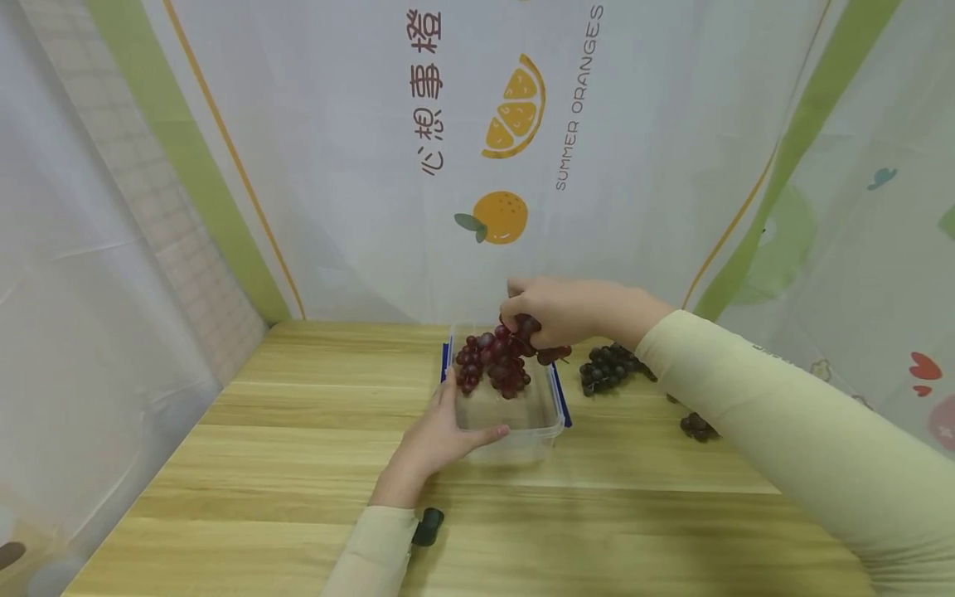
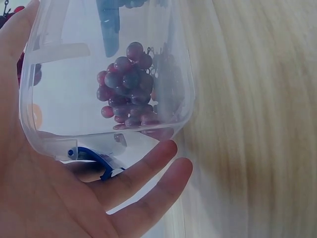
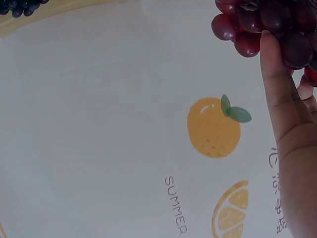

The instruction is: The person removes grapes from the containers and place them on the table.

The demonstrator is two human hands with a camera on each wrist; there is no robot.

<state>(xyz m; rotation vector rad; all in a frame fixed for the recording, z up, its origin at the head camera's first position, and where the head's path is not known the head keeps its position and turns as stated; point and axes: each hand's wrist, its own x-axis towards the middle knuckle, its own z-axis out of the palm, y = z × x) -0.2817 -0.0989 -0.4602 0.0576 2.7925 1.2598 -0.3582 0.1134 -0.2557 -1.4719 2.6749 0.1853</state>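
A clear plastic container [image 1: 515, 448] with blue side latches stands on the wooden table. My left hand [image 1: 436, 435] grips its near left corner, thumb over the front rim and fingers along the left side. In the left wrist view, red grapes [image 2: 126, 84] show through the container's clear wall, and two fingers stretch past a blue latch [image 2: 94, 158]. Above the container's far right part, my right hand [image 1: 555, 311] holds a bunch of red grapes [image 1: 526, 330] from above. In the right wrist view, a finger [image 3: 277, 89] presses against that bunch's dark red grapes [image 3: 247, 43].
To the right of the container lies a bunch of dark grapes [image 1: 612, 367]. A smaller dark bunch [image 1: 699, 427] lies nearer, partly behind the right sleeve [image 1: 776, 423]. A white printed curtain [image 1: 358, 207] hangs behind the wooden table [image 1: 298, 448].
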